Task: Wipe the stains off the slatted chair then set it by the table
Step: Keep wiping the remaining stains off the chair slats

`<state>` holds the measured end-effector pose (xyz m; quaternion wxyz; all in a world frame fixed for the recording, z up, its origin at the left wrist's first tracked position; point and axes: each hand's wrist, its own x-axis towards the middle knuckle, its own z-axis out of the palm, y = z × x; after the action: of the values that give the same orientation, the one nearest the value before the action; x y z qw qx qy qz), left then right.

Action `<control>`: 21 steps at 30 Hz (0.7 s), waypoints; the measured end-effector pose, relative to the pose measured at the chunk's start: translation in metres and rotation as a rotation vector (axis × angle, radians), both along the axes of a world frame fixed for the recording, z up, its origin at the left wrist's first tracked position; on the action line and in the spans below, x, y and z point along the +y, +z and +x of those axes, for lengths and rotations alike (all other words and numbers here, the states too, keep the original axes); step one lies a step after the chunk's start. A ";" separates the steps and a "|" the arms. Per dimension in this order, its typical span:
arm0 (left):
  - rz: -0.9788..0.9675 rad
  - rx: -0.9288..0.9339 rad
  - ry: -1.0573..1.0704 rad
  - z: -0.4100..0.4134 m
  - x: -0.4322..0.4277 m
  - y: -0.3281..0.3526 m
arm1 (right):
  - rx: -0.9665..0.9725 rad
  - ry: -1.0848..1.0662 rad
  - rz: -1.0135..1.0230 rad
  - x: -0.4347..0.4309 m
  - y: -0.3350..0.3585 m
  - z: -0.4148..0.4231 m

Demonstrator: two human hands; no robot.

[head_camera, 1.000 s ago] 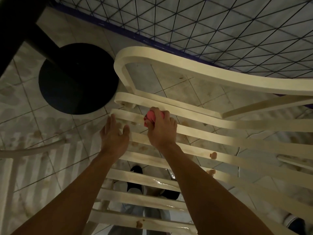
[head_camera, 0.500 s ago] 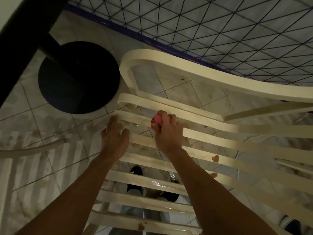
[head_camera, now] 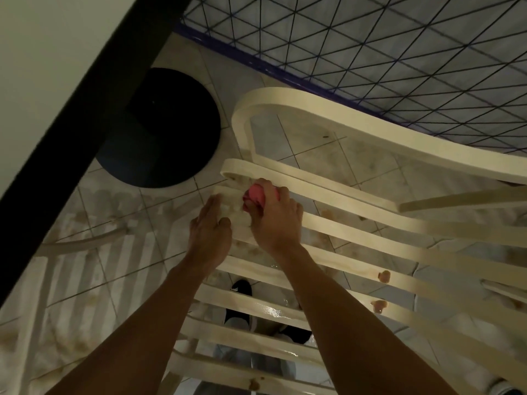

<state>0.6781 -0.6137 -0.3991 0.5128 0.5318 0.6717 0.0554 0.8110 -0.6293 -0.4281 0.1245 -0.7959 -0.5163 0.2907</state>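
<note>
In the head view the right hand (head_camera: 278, 220) has its fingers curled around a pink cloth (head_camera: 256, 196) and presses it on an upper slat of the slatted chair (head_camera: 370, 232), near the left end of that slat. The left hand (head_camera: 209, 232) lies flat with straight fingers on the slat ends just beside it and holds nothing. The chair is near the black round base (head_camera: 171, 132) of the table (head_camera: 85, 109), and brown stains (head_camera: 383, 276) show on slats further right.
</note>
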 end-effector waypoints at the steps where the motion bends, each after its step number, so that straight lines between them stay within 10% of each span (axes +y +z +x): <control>1: 0.000 0.009 -0.013 0.000 0.001 0.003 | -0.012 -0.030 0.009 -0.006 -0.001 0.007; 21: -0.206 -0.470 0.600 -0.009 0.011 0.001 | 0.015 0.039 -0.050 0.050 0.006 -0.055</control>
<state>0.6688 -0.6023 -0.3980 0.6643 0.2303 0.6636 0.2554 0.7556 -0.5795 -0.4222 0.1028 -0.7865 -0.5232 0.3116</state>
